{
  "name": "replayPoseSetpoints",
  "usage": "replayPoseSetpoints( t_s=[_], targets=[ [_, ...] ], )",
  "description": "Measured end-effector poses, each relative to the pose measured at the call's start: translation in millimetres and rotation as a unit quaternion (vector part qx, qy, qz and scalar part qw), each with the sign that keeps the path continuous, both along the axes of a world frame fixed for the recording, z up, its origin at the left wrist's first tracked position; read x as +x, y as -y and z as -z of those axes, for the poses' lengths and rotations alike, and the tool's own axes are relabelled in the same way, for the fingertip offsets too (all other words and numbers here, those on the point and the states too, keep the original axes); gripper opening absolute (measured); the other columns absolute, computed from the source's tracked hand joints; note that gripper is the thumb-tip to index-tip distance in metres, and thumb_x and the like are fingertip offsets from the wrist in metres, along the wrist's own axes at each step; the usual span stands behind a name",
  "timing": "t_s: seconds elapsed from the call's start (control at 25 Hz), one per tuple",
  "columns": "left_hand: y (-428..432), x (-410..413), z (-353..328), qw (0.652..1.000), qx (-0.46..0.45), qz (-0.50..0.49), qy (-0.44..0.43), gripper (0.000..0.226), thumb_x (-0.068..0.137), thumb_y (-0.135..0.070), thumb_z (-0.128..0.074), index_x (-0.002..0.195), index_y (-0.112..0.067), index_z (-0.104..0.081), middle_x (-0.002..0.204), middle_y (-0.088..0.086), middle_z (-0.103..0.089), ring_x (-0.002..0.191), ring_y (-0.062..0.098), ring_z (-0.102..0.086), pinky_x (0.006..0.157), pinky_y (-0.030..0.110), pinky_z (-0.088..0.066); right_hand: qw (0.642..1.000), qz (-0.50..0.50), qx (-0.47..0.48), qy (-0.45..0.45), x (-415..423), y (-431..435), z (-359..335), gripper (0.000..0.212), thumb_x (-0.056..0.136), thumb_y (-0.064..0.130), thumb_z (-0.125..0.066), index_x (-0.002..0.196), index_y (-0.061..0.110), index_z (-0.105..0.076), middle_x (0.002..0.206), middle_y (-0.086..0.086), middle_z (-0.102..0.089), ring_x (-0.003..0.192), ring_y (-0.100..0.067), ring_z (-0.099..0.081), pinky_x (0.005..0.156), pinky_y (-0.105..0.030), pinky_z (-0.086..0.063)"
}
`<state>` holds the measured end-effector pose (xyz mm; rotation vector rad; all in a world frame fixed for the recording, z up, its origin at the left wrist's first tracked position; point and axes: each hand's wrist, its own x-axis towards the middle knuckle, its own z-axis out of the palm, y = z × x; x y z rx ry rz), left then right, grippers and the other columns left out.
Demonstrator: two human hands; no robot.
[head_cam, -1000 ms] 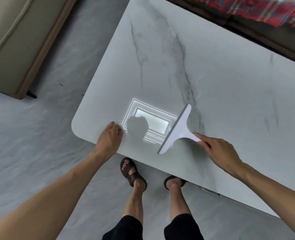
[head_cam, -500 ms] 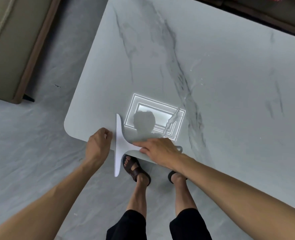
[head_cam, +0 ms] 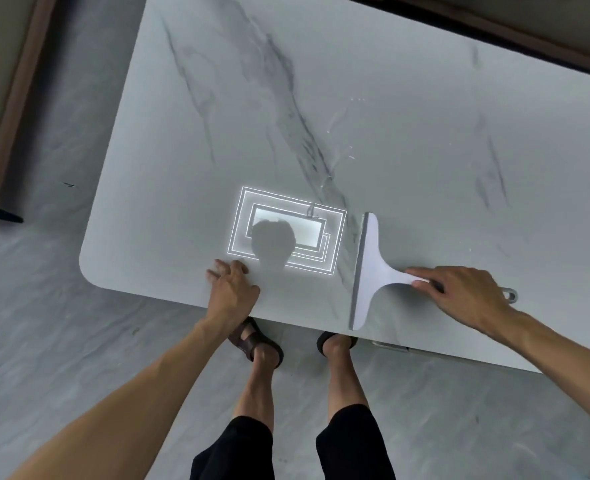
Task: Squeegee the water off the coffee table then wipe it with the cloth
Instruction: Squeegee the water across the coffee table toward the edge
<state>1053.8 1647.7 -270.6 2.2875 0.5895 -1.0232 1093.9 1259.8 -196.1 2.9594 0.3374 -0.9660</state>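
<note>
Pale marble counter (head_cam: 407, 81) over grey floor, mid-squeegee.
Right hand (head_cam: 466, 292) grips the handle of the squeegee (head_cam: 368, 271), blade lying flat at its 9 o'clock near the front edge; left hand (head_cam: 233, 289) rests open, bracing. Keep the blade pressed evenly, sweeping droplets off the edge; no cloth is visible.

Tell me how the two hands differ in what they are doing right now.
The right hand grips the squeegee by its handle; the left hand holds nothing. The left hand rests fingers-down by the table edge, near the light reflection; the right hand lies further right. Both are on the tabletop.
</note>
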Motion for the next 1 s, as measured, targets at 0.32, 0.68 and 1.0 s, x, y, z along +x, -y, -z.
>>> replayPoseSetpoints(
  t_s=[0.32, 0.68, 1.0],
  targets=[
    [4, -7, -6, 0.993, 0.035, -0.084, 0.074, 0.028, 0.081, -0.005, -0.051, 0.108, -0.011, -0.048, 0.113, 0.009, -0.05, 0.111, 0.039, -0.05, 0.08, 0.036, -0.041, 0.974, -0.129, 0.176, -0.061, -27, -120, 29, 0.033, 0.089, 0.06, -0.037, 0.077, 0.032, -0.05, 0.066, 0.009, -0.058, 0.067, -0.014, -0.057, 0.055, -0.03, -0.03],
    [61, -15, -8, 0.993, 0.042, 0.039, 0.106, 0.033, 0.08, -0.004, -0.054, 0.113, -0.004, -0.051, 0.118, 0.011, -0.042, 0.111, 0.031, -0.045, 0.091, 0.039, -0.044, 0.993, -0.086, 0.082, -0.024, 19, 5, 24, 0.026, 0.091, 0.055, -0.04, 0.071, 0.04, -0.048, 0.079, 0.007, -0.069, 0.078, -0.021, -0.065, 0.061, -0.031, -0.029],
    [73, 6, -12, 0.997, 0.062, 0.005, 0.043, 0.036, 0.085, -0.015, -0.05, 0.12, -0.011, -0.05, 0.118, 0.015, -0.054, 0.104, 0.031, -0.051, 0.079, 0.034, -0.042, 0.992, -0.087, -0.082, 0.038, 50, 97, -25, 0.042, 0.09, 0.054, -0.037, 0.056, 0.03, -0.036, 0.054, 0.008, -0.051, 0.051, -0.017, -0.046, 0.052, -0.028, -0.038]
  ],
)
